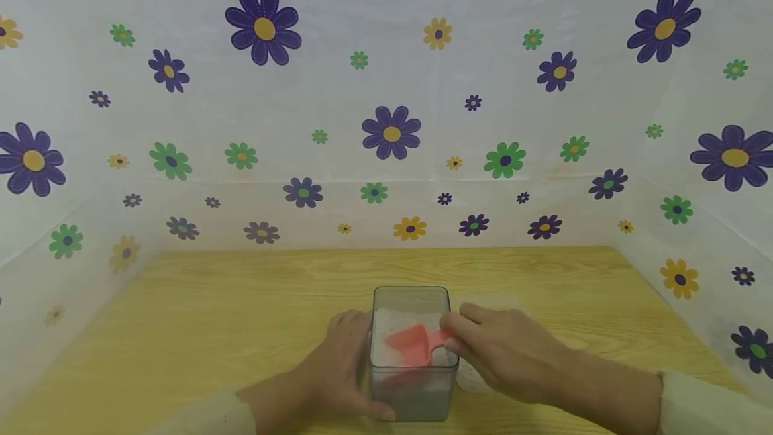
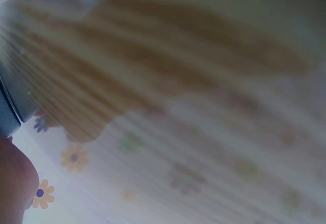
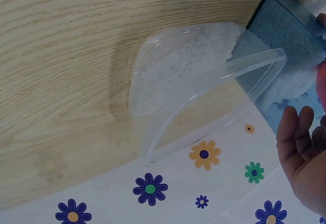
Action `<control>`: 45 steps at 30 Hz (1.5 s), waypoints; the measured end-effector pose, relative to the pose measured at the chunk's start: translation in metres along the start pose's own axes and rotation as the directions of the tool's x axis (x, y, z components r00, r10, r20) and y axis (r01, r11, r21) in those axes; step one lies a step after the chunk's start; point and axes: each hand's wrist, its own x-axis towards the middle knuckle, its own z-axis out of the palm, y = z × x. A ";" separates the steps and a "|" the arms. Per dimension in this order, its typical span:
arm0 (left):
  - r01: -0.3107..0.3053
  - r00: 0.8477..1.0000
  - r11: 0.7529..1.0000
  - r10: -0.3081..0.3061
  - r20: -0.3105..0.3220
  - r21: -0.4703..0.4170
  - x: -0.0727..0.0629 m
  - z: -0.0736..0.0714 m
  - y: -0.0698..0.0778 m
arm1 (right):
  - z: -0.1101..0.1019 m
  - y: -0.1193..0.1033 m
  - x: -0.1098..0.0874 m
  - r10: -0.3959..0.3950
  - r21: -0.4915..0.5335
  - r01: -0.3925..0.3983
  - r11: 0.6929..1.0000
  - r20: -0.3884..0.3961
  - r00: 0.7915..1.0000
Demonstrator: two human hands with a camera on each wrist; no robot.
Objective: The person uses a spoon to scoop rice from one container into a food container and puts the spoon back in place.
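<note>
A tall, clear grey-blue container with white grains inside stands at the table's front. My left hand holds it at the left side, thumb across the lower front and fingers along the wall. In the left wrist view, only a sliver of the container and part of a digit show at the left edge. My right hand grips the handle of a pink scoop, its bowl at the grains inside the rim. At the right wrist view's edge, the scoop is partly cut off.
Right of the container, partly behind my right hand, sits a clear plastic tub with white grains in its bottom. The wooden table is bordered at the back and sides by a white flowered sheet.
</note>
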 end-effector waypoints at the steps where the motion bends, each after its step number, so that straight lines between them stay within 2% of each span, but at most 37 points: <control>1: 0.003 1.000 1.000 -0.003 0.002 -0.004 0.000 0.000 0.000 | 0.001 0.000 -0.001 0.007 0.018 -0.007 1.000 -0.005 1.000; 4: 0.015 1.000 1.000 -0.015 0.009 -0.024 0.001 0.000 0.000 | 0.003 0.001 -0.002 0.021 0.049 -0.020 0.999 -0.014 1.000; 9: -0.003 1.000 1.000 0.003 -0.014 0.006 0.000 0.001 -0.001 | 0.004 0.001 -0.003 0.040 0.068 -0.039 0.997 -0.013 0.999; 16: 0.056 0.998 0.998 -0.055 0.025 -0.025 -0.001 -0.001 0.001 | 0.005 0.001 -0.005 0.066 0.060 -0.065 0.996 -0.011 0.998; 19: 0.044 0.999 0.999 -0.044 0.015 -0.022 -0.001 -0.001 0.002 | 0.004 0.001 -0.005 0.086 0.053 -0.086 0.995 0.003 0.996; 23: 0.019 1.000 1.000 -0.019 -0.007 -0.013 -0.001 -0.001 0.002 | 0.005 0.003 -0.006 0.063 0.028 -0.062 0.998 -0.042 0.997; 28: 0.021 1.000 0.999 -0.021 -0.002 -0.024 0.000 0.000 0.002 | 0.006 0.005 -0.009 0.020 0.000 -0.020 1.000 -0.128 0.992; 33: 0.001 1.000 1.000 -0.001 -0.012 -0.011 0.000 0.000 0.002 | 0.005 0.007 -0.012 0.019 -0.006 -0.020 1.000 -0.155 0.988; 41: 0.027 1.000 0.999 -0.026 0.005 -0.027 0.000 0.000 0.001 | -0.001 0.012 -0.014 0.099 -0.007 -0.101 0.995 -0.130 0.987; 45: 0.016 1.000 1.000 -0.016 -0.006 -0.005 0.000 0.001 0.001 | -0.004 0.015 -0.015 0.131 -0.013 -0.134 0.991 -0.126 0.983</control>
